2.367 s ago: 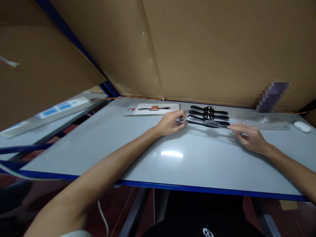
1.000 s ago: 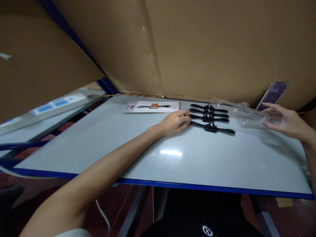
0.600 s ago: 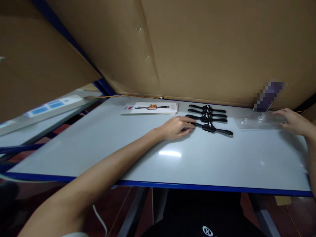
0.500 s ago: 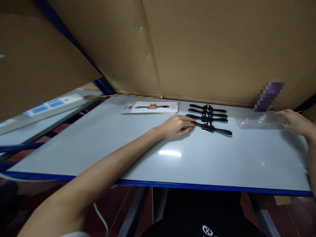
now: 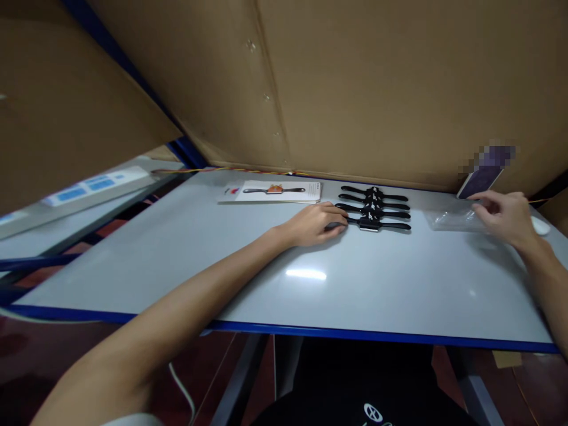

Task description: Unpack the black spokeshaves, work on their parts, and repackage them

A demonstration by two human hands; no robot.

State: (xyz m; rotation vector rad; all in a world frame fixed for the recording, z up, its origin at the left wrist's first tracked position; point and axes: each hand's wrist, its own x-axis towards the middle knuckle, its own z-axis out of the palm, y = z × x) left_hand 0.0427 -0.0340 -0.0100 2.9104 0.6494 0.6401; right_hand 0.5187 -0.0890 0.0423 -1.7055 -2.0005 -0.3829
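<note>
Several black spokeshaves (image 5: pixel 373 207) lie side by side in a column on the table, their handles pointing left and right. My left hand (image 5: pixel 317 225) is closed around the left handle of the nearest spokeshave (image 5: pixel 369 225), covering most of that handle. This tool lies roughly parallel to the others. To the right, my right hand (image 5: pixel 506 216) is over the right part of some flat clear plastic bags (image 5: pixel 452 218). Its thumb and forefinger are bent together at the bag, and the other fingers are curled.
Printed cards (image 5: pixel 281 192) showing a spokeshave lie to the left, near the back. A phone-like, blurred-out object (image 5: pixel 481 177) leans at the cardboard wall (image 5: pixel 377 89). A white rounded object (image 5: pixel 540 226) sits beside my right wrist. Blue edging (image 5: pixel 310 331) runs along the table's front.
The nearest spokeshave has turned and shifted back, closer to the row, with my left hand on it. My right hand has moved left over the plastic bags, uncovering the white object.
</note>
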